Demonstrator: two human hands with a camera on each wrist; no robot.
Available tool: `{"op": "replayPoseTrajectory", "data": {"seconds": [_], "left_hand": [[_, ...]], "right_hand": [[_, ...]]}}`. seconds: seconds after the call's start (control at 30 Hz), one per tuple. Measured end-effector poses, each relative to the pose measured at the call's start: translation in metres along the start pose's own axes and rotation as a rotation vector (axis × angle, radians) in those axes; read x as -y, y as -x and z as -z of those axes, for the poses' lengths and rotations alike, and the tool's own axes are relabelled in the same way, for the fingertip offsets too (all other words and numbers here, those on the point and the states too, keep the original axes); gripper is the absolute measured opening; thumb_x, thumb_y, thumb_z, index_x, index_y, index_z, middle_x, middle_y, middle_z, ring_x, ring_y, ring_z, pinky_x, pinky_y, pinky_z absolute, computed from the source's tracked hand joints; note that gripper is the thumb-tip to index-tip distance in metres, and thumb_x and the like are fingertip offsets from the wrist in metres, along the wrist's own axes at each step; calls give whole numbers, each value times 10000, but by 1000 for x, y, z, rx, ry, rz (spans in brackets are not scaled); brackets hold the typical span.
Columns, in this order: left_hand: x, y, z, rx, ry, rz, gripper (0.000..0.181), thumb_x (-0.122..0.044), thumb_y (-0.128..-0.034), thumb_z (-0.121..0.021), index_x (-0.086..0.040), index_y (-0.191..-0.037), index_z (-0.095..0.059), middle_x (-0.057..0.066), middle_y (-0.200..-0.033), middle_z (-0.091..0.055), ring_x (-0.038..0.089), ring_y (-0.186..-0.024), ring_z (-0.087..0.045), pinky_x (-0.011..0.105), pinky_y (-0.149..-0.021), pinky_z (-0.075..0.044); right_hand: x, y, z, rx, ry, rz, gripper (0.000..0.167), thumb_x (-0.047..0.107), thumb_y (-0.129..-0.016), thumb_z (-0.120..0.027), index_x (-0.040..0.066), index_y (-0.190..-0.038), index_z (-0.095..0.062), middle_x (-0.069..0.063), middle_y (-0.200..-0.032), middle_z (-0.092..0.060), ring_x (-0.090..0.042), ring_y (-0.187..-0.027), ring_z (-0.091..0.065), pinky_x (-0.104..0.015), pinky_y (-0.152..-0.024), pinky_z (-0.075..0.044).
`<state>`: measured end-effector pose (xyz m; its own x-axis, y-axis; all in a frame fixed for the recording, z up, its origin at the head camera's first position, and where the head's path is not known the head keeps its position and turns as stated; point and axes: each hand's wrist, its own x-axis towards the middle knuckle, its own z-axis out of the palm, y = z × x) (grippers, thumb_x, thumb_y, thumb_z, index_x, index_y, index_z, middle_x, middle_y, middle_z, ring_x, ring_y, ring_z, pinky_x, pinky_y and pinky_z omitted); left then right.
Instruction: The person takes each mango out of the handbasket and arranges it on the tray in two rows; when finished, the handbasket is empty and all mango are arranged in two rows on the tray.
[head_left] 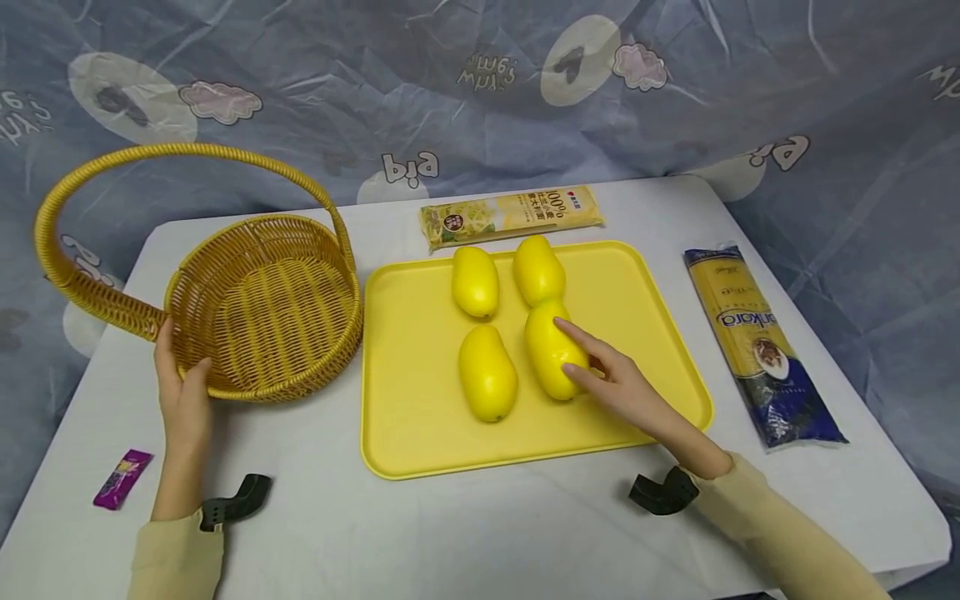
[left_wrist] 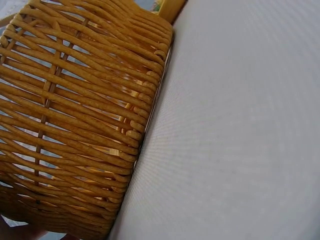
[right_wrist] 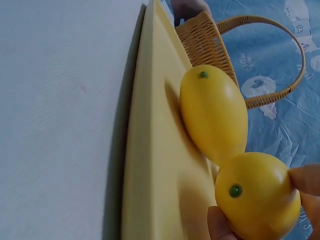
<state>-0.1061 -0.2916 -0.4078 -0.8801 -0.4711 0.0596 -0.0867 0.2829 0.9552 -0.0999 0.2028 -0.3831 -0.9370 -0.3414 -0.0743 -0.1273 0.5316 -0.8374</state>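
On the left stands a round wicker basket [head_left: 262, 387] with a tall arched handle. My left hand [head_left: 183, 408] grips its near-left rim beside the handle's foot; the left wrist view shows mostly the woven wall [left_wrist: 75, 110]. Several yellow mangoes lie on a yellow tray [head_left: 420, 433]. My right hand [head_left: 611, 379] holds the near-right mango [head_left: 551, 350] between thumb and fingers, and its green stem end faces the right wrist camera. Left of that is another mango [head_left: 487, 375]; behind lie a mango [head_left: 476, 282] and a mango [head_left: 538, 271].
A yellow pasta packet [head_left: 513, 217] lies behind the tray. To the right is a blue and yellow pasta bag [head_left: 761, 342]. A small purple wrapped snack [head_left: 123, 479] sits at the table's left. Patterned grey-blue cloth [head_left: 420, 83] hangs behind the white table.
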Motion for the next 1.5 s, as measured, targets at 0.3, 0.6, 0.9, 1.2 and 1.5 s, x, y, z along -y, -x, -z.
{"op": "replayPoseTrajectory", "data": {"seconds": [0.3, 0.6, 0.9, 1.2, 1.5], "left_hand": [[0, 0, 0, 3, 3, 15, 611, -102, -939, -300, -269, -1505, -141, -71, -1592, -94, 44, -1466, -42, 206, -1196, -25], [1, 0, -1, -5, -14, 8, 601, -120, -944, -308, -298, -1497, -154, -105, -1583, -107, 15, -1456, -55, 199, -1194, -31], [1, -1, 0, 2, -11, 10, 610, -103, -941, -300, -265, -1506, -140, -69, -1593, -95, 40, -1464, -43, 207, -1195, -19], [3, 0, 3, 1, -48, 10, 605, -126, -947, -307, -282, -1505, -133, -88, -1591, -89, 36, -1464, -38, 226, -1202, -19], [1, 0, 4, 71, -68, 35, 605, -179, -966, -323, -325, -1503, -86, -128, -1590, -28, 50, -1470, 3, 298, -1216, 3]], "right_hand": [[-7, 2, -2, 20, 24, -34, 539, 295, -971, -479, 312, -1472, -280, -55, -1555, -274, -243, -1388, -321, -465, -1065, -351], [-8, 0, 0, 14, 119, -58, 533, 319, -971, -473, 281, -1472, -297, -107, -1496, -376, -276, -1231, -438, -439, -969, -394], [-11, 1, 0, 14, 81, -77, 539, 300, -959, -504, 266, -1465, -323, -137, -1006, -516, -198, -705, -562, -266, -646, -532], [-17, 1, -1, 20, 21, -61, 540, 286, -966, -491, 275, -1472, -302, -154, -1099, -533, -175, -659, -573, -264, -623, -541], [-23, 5, 0, 29, 13, -36, 568, 249, -969, -490, 269, -1487, -258, -124, -852, -525, -168, -627, -579, -254, -633, -519]]}}
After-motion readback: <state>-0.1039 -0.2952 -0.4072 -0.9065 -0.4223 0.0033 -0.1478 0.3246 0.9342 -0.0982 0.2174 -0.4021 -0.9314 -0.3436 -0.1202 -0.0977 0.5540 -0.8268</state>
